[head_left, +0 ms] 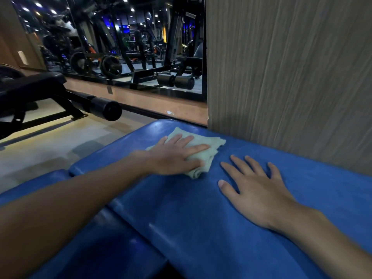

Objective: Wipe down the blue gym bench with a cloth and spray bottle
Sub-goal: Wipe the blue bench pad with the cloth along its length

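While the left grip point(177, 156) lies flat on the pale green cloth point(216, 142) just above the centre of the frame, its fingers straight and pressing rather than curled round the fabric, the right grip point(255, 188) rests open and spread on the bare blue desk point(201, 218) right of centre, holding nothing. Cloth and palm sit on the far end of the wide pad, near its rounded upper-left corner and close to where the pad meets the wood-grain wall panel point(291, 77) that fills the upper right. No spray bottle shows anywhere in the frame.

The step in hand looks to be the wipe itself. To do it well, I would spread the palm's weight evenly over the folded cloth, so that its loose corners, which stick out toward the upper right and the lower centre, do not roll under or trail. Strokes should overlap and run the length of the pad, from the far edge back toward the bottom of the frame. The strip along the wall panel and the seam by the second blue pad point(124, 250) at lower left need care, since grime tends to collect there. The right grip lies in the likely path; it should lift or shift before the cloth reaches it, or a hand-shaped patch goes unwiped. Sheen on the covering suggests a slick surface, so firm pressure should serve better than speed.
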The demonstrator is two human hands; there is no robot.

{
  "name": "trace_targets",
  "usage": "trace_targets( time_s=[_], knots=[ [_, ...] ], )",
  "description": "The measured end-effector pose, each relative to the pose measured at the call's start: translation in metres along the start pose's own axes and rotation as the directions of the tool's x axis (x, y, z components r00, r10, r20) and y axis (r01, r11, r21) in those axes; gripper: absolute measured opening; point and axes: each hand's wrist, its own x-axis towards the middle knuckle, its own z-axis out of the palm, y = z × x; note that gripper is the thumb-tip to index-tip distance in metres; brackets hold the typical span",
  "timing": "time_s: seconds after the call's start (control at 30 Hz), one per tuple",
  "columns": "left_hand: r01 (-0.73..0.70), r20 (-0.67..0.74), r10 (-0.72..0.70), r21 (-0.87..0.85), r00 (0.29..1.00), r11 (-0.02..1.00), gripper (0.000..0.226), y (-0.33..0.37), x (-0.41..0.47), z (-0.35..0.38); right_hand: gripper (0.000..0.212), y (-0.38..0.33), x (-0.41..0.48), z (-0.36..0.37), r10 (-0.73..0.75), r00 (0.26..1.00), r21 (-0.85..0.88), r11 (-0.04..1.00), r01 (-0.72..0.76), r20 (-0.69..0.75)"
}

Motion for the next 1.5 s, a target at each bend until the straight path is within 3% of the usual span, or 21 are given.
trace_targets(
  time_s=[0.17,0.3,0.67,0.8,0.9,1.0,1.3,1.5],
  knots=[
    [0.023,0.011,-0.023,-0.016,1.0,1.0,0.06,0.004,0.072,-0.011,0.065,0.002,-0.001,0.001,-0.012,1.0,0.012,1.0,0.012,-0.027],
    [0.035,0.017,-0.034,-0.019,0.999,0.999,0.06,0.003,0.07,-0.01,0.064,0.003,0.0,0.0,-0.013,1.0,0.02,1.0,0.013,-0.014],
    [-0.06,0.048,0.059,0.0,0.997,0.998,0.062,-0.023,-0.129,0.009,0.064,0.0,-0.002,-0.006,0.008,1.0,0.018,1.0,-0.008,0.012],
    [-0.04,0.081,0.039,0.007,0.996,0.999,0.061,-0.024,-0.152,0.009,0.064,-0.008,0.005,-0.013,-0.003,0.999,0.037,0.999,0.005,-0.05],
    [-0.023,0.083,0.023,0.001,0.996,1.0,0.064,-0.025,-0.13,0.007,0.065,-0.018,0.015,-0.011,-0.013,1.0,0.083,0.996,0.015,-0.023],
    [0.007,0.069,-0.008,0.008,0.998,1.0,0.062,-0.031,-0.088,0.005,0.067,-0.021,0.02,-0.001,-0.024,1.0,0.016,1.0,0.024,0.019],
    [0.049,0.006,-0.049,-0.014,0.999,0.999,0.057,-0.028,0.072,-0.01,0.068,-0.016,0.022,0.005,-0.038,0.999,-0.003,0.999,0.038,-0.023],
    [0.052,-0.004,-0.052,-0.009,0.999,0.999,0.057,-0.03,0.066,-0.004,0.066,-0.016,0.021,0.004,-0.044,0.999,0.012,0.999,0.045,-0.015]
  ],
)
